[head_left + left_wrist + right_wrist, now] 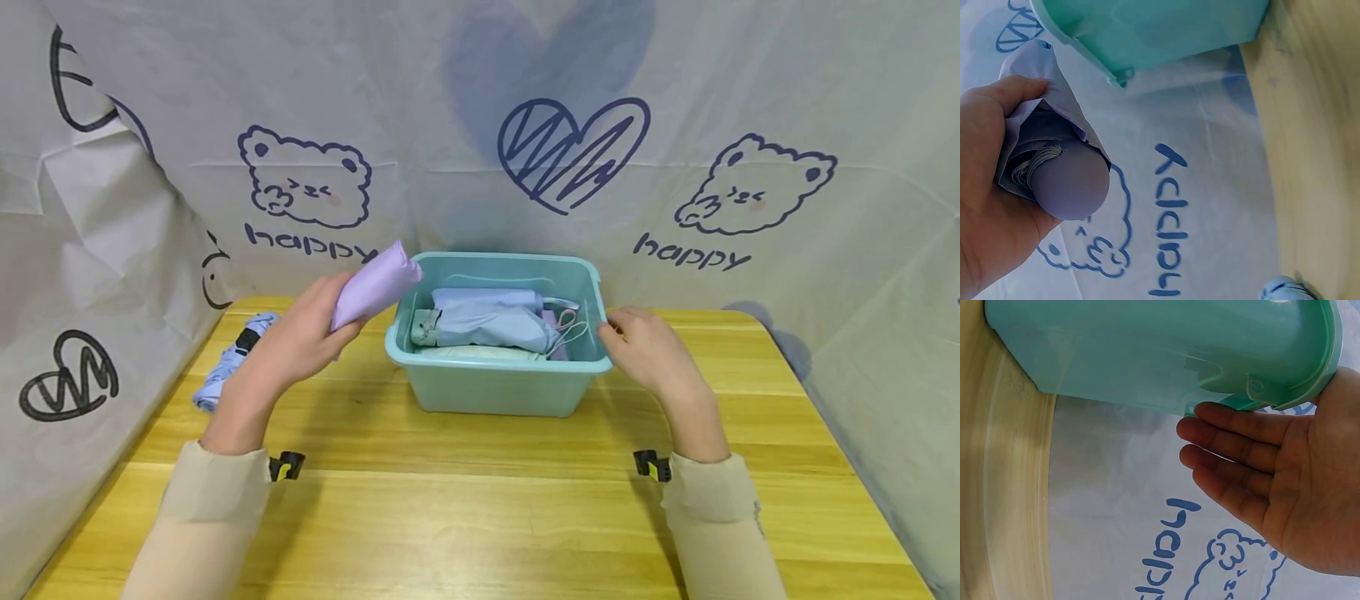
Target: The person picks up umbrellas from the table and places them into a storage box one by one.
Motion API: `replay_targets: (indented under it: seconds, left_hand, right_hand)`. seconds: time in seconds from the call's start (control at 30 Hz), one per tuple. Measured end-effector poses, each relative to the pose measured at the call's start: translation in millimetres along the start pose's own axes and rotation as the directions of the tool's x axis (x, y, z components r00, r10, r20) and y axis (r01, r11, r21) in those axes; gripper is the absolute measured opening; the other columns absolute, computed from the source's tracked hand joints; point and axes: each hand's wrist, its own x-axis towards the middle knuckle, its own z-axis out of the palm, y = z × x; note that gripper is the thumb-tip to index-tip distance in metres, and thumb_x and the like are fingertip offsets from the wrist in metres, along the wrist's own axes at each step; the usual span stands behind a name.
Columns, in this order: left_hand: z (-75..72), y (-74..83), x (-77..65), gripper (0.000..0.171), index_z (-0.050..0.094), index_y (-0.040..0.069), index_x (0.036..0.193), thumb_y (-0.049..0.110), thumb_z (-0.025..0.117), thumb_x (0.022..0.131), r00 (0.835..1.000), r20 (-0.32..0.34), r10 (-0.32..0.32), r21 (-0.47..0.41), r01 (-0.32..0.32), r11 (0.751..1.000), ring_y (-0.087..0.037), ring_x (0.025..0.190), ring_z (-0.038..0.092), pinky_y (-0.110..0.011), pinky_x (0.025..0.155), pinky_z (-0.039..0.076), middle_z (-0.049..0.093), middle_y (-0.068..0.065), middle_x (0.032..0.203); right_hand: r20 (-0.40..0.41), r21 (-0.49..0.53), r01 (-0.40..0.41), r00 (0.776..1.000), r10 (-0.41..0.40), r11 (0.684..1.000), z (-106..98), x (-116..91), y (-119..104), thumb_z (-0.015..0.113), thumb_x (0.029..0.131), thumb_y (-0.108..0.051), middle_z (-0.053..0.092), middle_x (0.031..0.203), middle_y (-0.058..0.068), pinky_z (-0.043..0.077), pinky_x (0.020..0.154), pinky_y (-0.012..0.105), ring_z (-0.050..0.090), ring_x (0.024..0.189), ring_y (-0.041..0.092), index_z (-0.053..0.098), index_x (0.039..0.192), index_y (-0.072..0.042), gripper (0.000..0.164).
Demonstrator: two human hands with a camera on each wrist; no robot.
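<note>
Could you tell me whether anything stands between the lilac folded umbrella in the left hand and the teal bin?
Nothing visible does. The left hand holds the lilac umbrella just left of the teal bin, whose open top already holds folded umbrellas.

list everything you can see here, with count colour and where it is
bin: 1, teal plastic, middle of the table
folded umbrellas in the bin: several, pale blue, pale green and lilac; exact count unclear
lilac umbrella: 1, folded, held above the bin's left edge
blue umbrella: 1, light blue, lying on the table's left side
table: 1, yellow wood grain
backdrop: 1, white sheet with blue bears, hearts and "happy"
left hand: grips the lilac umbrella
right hand: open, fingers at the bin's right rim
</note>
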Motion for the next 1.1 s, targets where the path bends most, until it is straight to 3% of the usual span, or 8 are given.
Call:
replay_targets:
  seconds: [0.23, 0.47, 0.77, 1.1]
  left_hand:
    - [-4.4, 16.4, 12.2, 0.059, 0.041, 0.004, 0.152, 0.013, 0.066, 0.099, 0.996, 0.024, 0.084, 0.026, -0.084, 0.996, -0.036, 0.119, 0.052, -0.059, 0.099, 0.047, 0.051, -0.02, 0.142]
    - [-4.4, 33.6, 23.4, 0.057, 0.044, 0.004, 0.149, 0.015, 0.068, 0.099, 0.985, 0.063, 0.159, 0.061, -0.163, 0.985, -0.035, 0.119, 0.055, -0.058, 0.102, 0.046, 0.055, -0.019, 0.138]
    - [-2.9, 57.3, 35.9, 0.059, 0.043, 0.007, 0.151, 0.021, 0.068, 0.099, 0.973, 0.156, 0.172, 0.145, -0.195, 0.97, -0.031, 0.117, 0.054, -0.054, 0.102, 0.048, 0.055, -0.015, 0.136]
    - [3.9, 75.9, 48.3, 0.061, 0.044, 0.007, 0.152, 0.022, 0.07, 0.099, 0.934, 0.251, 0.253, 0.16, -0.298, 0.941, -0.03, 0.115, 0.056, -0.052, 0.1, 0.049, 0.057, -0.015, 0.135]
  right_hand:
    - [0.002, -0.001, 0.0, 1.0, 0.0, 1.0, 0.0, 0.3, 0.1, 0.042, 0.107, -0.029, 0.066, 0.108, 0.016, 0.048, 0.086, 0.05, 0.056, 0.096, 0.034, 0.07, 0.113, -0.002, 0.04]
    - [0.013, 0.001, 0.0, 1.0, 0.0, 1.0, -0.4, 0.8, 0.5, 0.042, 0.107, -0.03, 0.066, 0.112, 0.017, 0.048, 0.089, 0.053, 0.056, 0.1, 0.035, 0.07, 0.116, -0.001, 0.041]
    - [0.019, -0.002, -0.006, 1.0, 0.006, 1.0, -0.8, 0.4, 0.8, 0.041, 0.107, -0.03, 0.066, 0.113, 0.018, 0.048, 0.091, 0.054, 0.057, 0.101, 0.036, 0.069, 0.119, 0.0, 0.042]
    - [0.013, 0.007, 0.002, 1.0, -0.002, 1.0, -2.6, 0.3, -0.1, 0.041, 0.107, -0.03, 0.067, 0.118, 0.019, 0.048, 0.094, 0.056, 0.058, 0.104, 0.037, 0.069, 0.122, 0.001, 0.044]
